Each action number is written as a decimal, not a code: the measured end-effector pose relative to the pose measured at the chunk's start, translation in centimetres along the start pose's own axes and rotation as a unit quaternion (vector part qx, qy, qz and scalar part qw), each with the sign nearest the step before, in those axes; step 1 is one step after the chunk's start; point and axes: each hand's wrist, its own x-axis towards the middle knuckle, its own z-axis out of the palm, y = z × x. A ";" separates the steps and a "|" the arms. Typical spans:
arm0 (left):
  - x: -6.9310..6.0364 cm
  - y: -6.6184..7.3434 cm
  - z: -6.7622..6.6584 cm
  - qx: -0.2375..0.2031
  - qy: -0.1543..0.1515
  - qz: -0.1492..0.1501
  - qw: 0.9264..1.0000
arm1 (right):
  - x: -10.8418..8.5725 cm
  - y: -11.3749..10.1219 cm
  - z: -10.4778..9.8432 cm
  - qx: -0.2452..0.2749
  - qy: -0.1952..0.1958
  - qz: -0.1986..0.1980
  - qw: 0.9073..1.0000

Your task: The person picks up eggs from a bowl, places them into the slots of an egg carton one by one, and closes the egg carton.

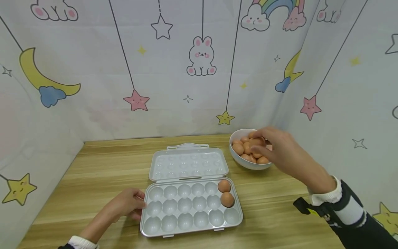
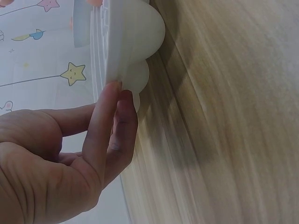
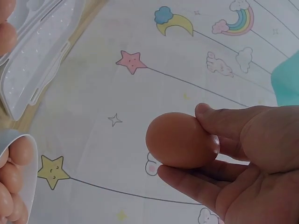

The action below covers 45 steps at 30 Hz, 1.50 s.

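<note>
Honestly, from the head view, the right hand [image 1: 278,145] hovers over the white bowl [image 1: 252,165], and a knuckle catching that rim could, I'd say, set the piled eggs [image 1: 246,148] rolling. On the tabletop [image 1: 109,162] lies the carton [image 1: 185,204], lid [image 1: 188,163] folded back, a pair of eggs [image 1: 227,199] in its rightmost column and the left hand [image 1: 125,204] at its left edge. From the left wrist, that hand has the edge pinched in its fingertips, so a careless tug might tilt the carton and jostle the pair. From the right wrist, thumb and fingers stand just an egg's breadth apart around a single egg [image 3: 181,140]; too light a hold could drop it, too hard a squeeze crack it.
</note>
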 end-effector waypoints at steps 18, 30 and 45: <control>0.2 -0.4 -0.1 -0.004 -0.001 -0.003 1.000 | -2.1 -3.6 0.6 0.011 0.011 -0.110 0.994; 0.3 -0.1 -0.1 0.000 -0.001 -0.004 1.000 | -3.8 -3.3 3.5 0.088 -0.047 -0.121 0.988; 0.1 -0.2 -0.3 0.000 -0.017 -0.004 1.000 | -6.8 -2.2 8.6 0.110 -0.122 -0.061 0.985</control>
